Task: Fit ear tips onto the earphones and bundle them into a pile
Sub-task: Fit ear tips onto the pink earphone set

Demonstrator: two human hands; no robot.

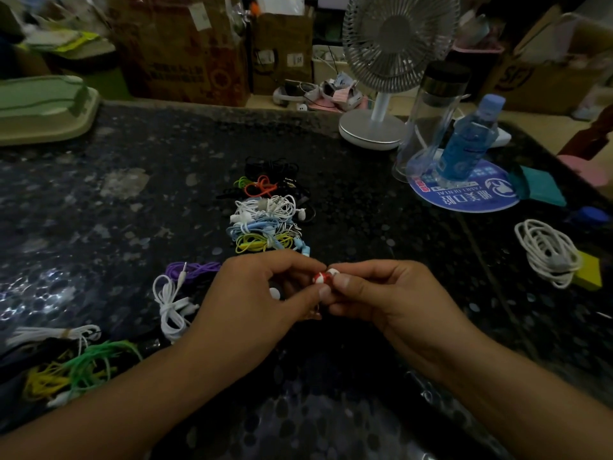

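My left hand [262,295] and my right hand [381,293] meet over the dark table, fingertips pinching a small red-and-white earbud [321,278] with a white ear tip [332,271] at its end. Another white tip [274,292] shows under my left fingers. Just beyond my hands lies a pile of bundled earphones [265,217] in black, orange, white, blue and yellow. A loose white earphone [170,307] and a purple one [192,268] lie left of my left hand. At the lower left, green, yellow and white earphones [73,366] lie tangled.
A white desk fan [384,94] stands at the back, with a clear flask [431,117] and a blue bottle [467,141] on a round blue mat [464,194] to the right. A coiled white cable [547,250] lies at right. Cardboard boxes line the back; a green tray [43,107] sits far left.
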